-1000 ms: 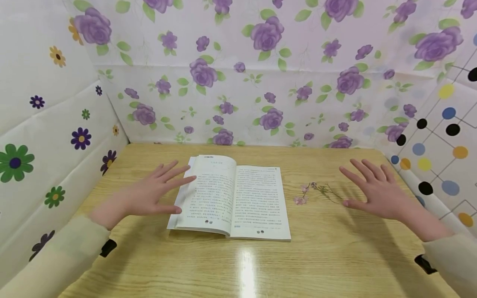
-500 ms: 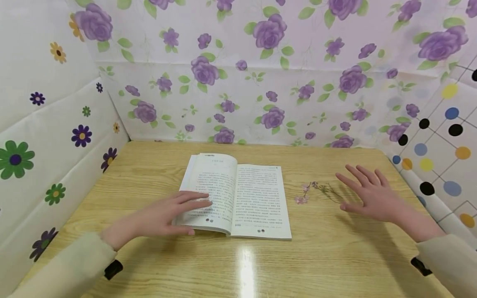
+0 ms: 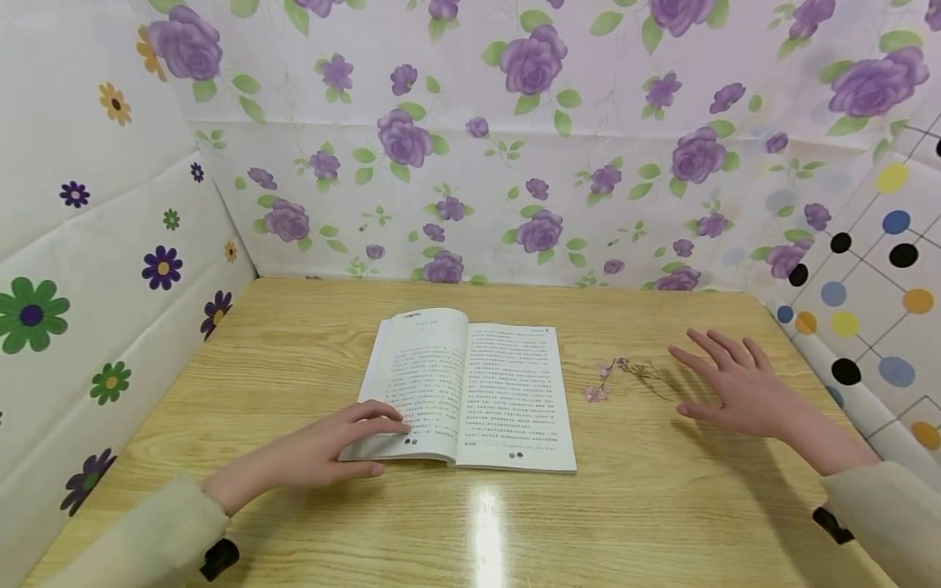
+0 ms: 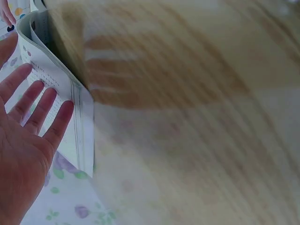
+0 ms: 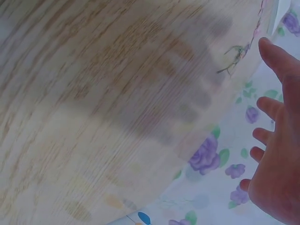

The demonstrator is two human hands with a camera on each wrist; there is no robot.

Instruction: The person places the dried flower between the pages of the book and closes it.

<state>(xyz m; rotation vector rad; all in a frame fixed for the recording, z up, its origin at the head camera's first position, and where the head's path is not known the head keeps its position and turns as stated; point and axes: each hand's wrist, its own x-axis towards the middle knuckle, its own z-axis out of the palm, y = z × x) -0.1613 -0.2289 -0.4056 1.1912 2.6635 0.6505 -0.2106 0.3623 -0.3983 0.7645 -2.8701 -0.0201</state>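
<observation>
Left grip (image 3: 331,444), spread and empty, shifts to the near corner of the book (image 3: 515,396), now within reach; right grip (image 3: 750,398): spread, empty.

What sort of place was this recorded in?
Probably a screened-off tabletop booth: a glossy light-brown wood-grain table, a white backing sheet printed with purple roses behind it, and white side sheets with coloured flowers or dots. The wider room is out of view.
</observation>
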